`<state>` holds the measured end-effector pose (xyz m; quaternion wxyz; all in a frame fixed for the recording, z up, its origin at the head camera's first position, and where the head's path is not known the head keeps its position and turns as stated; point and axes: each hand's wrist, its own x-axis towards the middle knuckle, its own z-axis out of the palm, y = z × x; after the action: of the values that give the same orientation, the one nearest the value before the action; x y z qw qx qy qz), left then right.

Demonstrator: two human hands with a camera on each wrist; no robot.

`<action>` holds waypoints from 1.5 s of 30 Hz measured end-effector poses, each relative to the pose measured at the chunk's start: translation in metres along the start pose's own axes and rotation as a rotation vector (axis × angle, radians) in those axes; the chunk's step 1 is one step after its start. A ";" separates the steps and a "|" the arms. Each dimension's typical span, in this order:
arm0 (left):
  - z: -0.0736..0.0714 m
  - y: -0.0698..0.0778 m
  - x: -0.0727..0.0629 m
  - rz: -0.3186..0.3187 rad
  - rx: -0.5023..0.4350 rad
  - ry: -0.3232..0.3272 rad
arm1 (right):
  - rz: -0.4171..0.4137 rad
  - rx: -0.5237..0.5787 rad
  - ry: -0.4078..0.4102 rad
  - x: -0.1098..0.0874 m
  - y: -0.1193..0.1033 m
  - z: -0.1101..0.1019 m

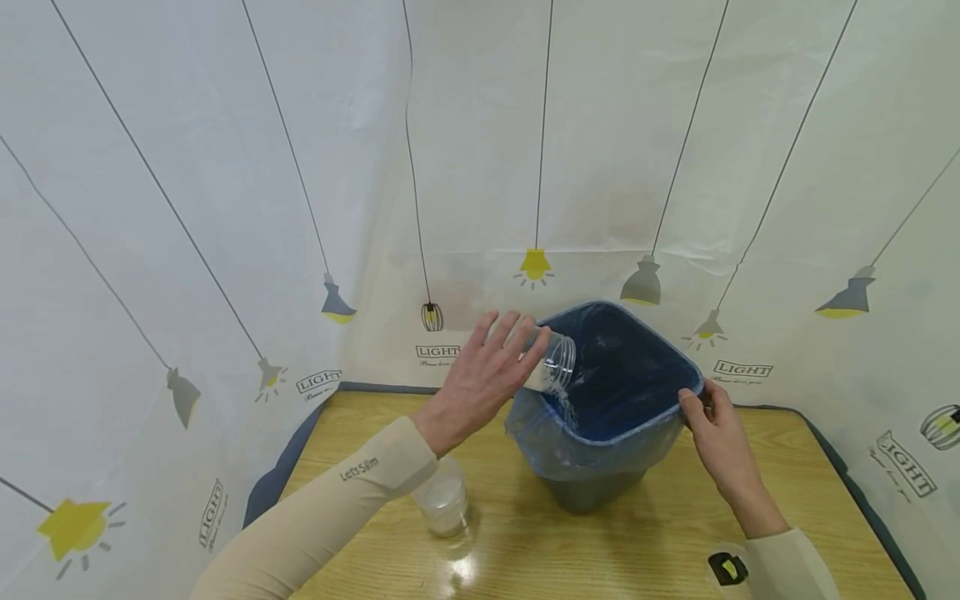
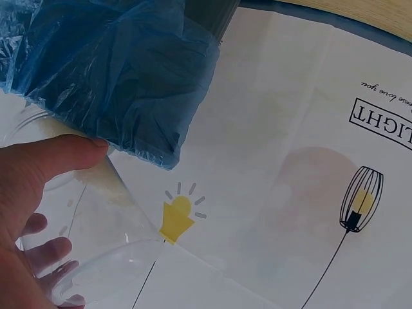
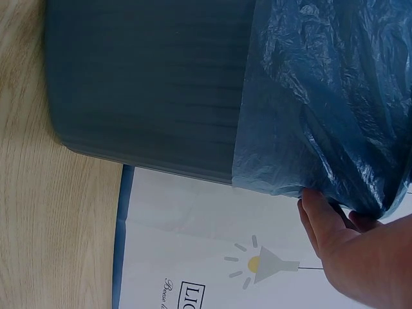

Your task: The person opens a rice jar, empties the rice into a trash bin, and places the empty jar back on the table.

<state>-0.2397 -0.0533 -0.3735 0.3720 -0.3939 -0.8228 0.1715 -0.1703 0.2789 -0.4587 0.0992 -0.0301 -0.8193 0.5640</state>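
My left hand (image 1: pixel 483 375) grips a clear jar (image 1: pixel 558 358), tipped with its mouth over the near left rim of a grey bin (image 1: pixel 588 493). White grains (image 1: pixel 564 404) spill from the mouth into the bin. In the left wrist view, pale grains (image 2: pixel 103 180) lie along the inside of the jar (image 2: pixel 129 257), and the thumb presses its side near the neck. A blue plastic bag (image 1: pixel 528 433) lines the bin and folds over its rim. At the right corner my right hand (image 1: pixel 722 437) holds the rim, thumb on top, fingers outside against the bag (image 3: pixel 309 116).
A second clear container (image 1: pixel 442 500) stands on the wooden table (image 1: pixel 510 558), below my left forearm. White sheeting (image 1: pixel 480 167) printed with hanging lamps rises behind and at both sides of the table. A dark blue edge (image 1: pixel 300 442) runs along the table's border.
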 end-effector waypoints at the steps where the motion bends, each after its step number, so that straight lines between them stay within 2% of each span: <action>1: 0.000 0.000 0.000 0.000 -0.001 0.001 | -0.001 0.000 -0.001 0.000 0.000 0.000; 10: 0.000 0.001 -0.001 -0.006 0.000 -0.037 | -0.007 0.008 0.004 0.001 0.001 0.001; 24: -0.001 0.001 0.001 0.004 0.050 -0.027 | -0.003 0.007 -0.006 0.000 0.001 0.000; 33: -0.004 -0.001 0.004 0.033 0.067 -0.050 | -0.008 0.008 -0.005 0.001 0.002 0.000; 45: -0.004 0.001 0.007 0.063 0.066 -0.044 | 0.006 0.002 -0.010 0.000 0.001 -0.001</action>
<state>-0.2388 -0.0477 -0.3679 0.3611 -0.4031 -0.8120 0.2187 -0.1698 0.2798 -0.4595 0.0932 -0.0294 -0.8192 0.5651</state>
